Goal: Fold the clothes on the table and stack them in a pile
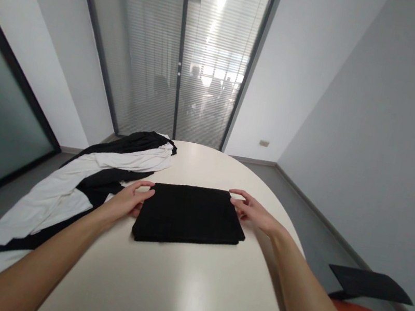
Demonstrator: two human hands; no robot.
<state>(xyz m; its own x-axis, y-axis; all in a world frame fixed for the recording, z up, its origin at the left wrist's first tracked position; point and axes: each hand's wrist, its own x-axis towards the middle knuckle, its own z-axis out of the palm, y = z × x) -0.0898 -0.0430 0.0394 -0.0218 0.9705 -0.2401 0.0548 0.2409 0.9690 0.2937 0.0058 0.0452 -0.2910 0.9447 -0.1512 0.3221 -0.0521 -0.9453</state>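
Folded black fabric rectangle [189, 214] lay mid-table on the cream oval table [178, 287]. Left hand [128, 201] and right hand [251, 211] were loosely spread, fingertips on its short edges, gripping nothing. Looked soft, light, floppy; best taken at both ends. Black-and-white garment pile [81, 183] sat left.

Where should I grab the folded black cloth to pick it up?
Probably by its two short ends, one hand from each side. The black cloth lies flat and wide, and the left hand and right hand already sit at those ends.
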